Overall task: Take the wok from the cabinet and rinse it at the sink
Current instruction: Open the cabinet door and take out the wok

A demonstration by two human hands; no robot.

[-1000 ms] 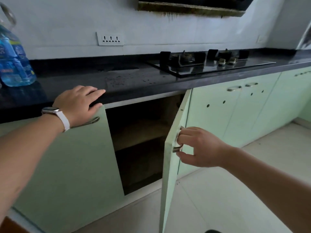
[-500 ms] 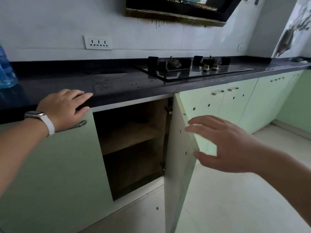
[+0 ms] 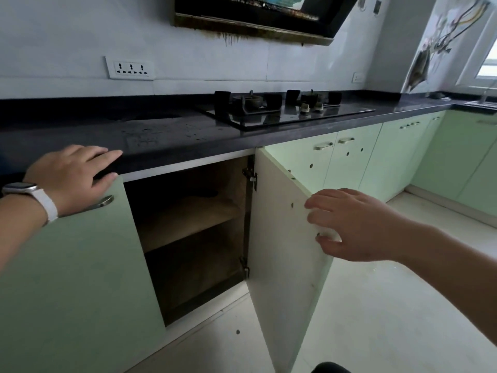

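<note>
Pretty plain look on this person. Both forearms are bare all the way back to the frame edge. Right behind the left hand (image 3: 72,176), on the wrist, there's a smartwatch (image 3: 20,188) with a pale, rounded-rectangle case on a smooth white strap (image 3: 49,204) that wraps round the wrist. The right hand (image 3: 357,224) is bare too. Below its forearm a dark rounded bit (image 3: 330,368) pokes in at the bottom edge, with too little showing to tell what it is.
</note>
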